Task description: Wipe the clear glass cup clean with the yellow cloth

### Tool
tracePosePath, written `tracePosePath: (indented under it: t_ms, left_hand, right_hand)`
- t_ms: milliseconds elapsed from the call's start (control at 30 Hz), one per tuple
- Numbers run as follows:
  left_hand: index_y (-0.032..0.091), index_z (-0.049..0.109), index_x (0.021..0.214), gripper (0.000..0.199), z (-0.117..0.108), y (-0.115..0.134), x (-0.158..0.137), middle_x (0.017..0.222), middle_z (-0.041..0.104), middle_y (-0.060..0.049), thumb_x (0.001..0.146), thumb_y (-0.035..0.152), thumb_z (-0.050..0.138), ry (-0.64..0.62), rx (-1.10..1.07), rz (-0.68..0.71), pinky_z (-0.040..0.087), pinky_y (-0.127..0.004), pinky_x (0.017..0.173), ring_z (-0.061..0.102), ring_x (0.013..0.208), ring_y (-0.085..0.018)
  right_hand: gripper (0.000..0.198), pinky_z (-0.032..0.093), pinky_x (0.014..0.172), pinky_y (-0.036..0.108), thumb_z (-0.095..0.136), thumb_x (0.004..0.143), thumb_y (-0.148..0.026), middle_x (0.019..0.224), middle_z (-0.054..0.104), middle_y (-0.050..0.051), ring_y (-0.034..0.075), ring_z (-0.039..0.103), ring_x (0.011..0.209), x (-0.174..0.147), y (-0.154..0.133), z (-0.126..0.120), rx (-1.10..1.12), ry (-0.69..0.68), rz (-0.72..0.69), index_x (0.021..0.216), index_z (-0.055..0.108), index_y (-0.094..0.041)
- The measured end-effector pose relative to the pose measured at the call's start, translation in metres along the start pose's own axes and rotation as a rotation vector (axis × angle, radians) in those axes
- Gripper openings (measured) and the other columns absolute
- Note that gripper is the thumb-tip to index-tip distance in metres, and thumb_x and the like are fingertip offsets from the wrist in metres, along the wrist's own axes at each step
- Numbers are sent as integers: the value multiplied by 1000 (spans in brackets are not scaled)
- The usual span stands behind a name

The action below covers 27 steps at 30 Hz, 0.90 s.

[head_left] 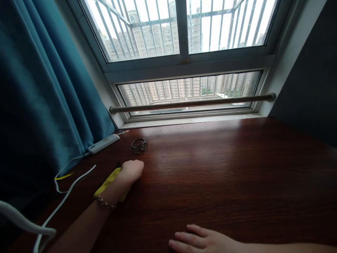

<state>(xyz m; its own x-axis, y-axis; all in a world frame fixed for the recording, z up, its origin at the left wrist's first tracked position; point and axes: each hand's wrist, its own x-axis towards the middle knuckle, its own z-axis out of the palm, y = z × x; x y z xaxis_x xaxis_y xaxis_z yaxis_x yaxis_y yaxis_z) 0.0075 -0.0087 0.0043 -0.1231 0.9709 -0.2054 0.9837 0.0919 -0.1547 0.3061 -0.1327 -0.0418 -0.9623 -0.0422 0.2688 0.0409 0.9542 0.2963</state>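
Right hand [202, 240] lies flat; yellow cloth [109, 182] sits under left hand's [131, 169] fist.

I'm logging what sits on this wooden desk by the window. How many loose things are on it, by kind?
Yellow cloth, under the closed left hand: 1
Metal bracelet: 1
White power strip: 1
White cables: 2 at least
Total: 5
The right hand lies flat on the desk, holding nothing.
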Motion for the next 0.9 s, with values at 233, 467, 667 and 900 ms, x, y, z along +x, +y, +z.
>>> tracePosePath:
  t_ms: [233, 467, 667, 900]
  left_hand:
    - [17, 48, 68, 14, -8, 46, -35, 73, 64, -8, 81, 24, 49, -137, -494, 370, 50, -37, 68, 66, 75, -28]
    - [17, 44, 85, 25, 14, 98, -70, 72, 65, -5, 84, 41, 48, -478, -1333, 540, 51, -27, 59, 65, 62, -17]
    - [13, 58, 98, 24, 19, 108, -83, 99, 66, -11, 83, 30, 65, -611, -1713, 682, 49, -25, 76, 64, 87, -18]
    - [14, 61, 104, 21, 8, 100, -87, 107, 64, -11, 89, 28, 57, -183, -1534, 740, 44, -35, 92, 59, 102, -24]
  right_hand:
    - [46, 36, 106, 34, 41, 92, -31, 141, 38, 11, 23, 36, 130, -6, -6, 11, 810, 13, 285, 134, 41, -11]
    - [49, 38, 102, 36, 66, 76, -32, 122, 57, 13, 22, 53, 115, -3, 14, -3, 1951, 499, 1102, 119, 54, -14]
    - [26, 46, 78, 28, 68, 72, -23, 89, 66, 7, 15, 62, 83, -5, 37, 0, 2124, 603, 1221, 95, 64, -11]
    - [28, 48, 83, 32, 54, 85, -29, 105, 65, 7, 21, 61, 96, -27, 65, -10, 1211, 1040, 1336, 109, 59, -16]
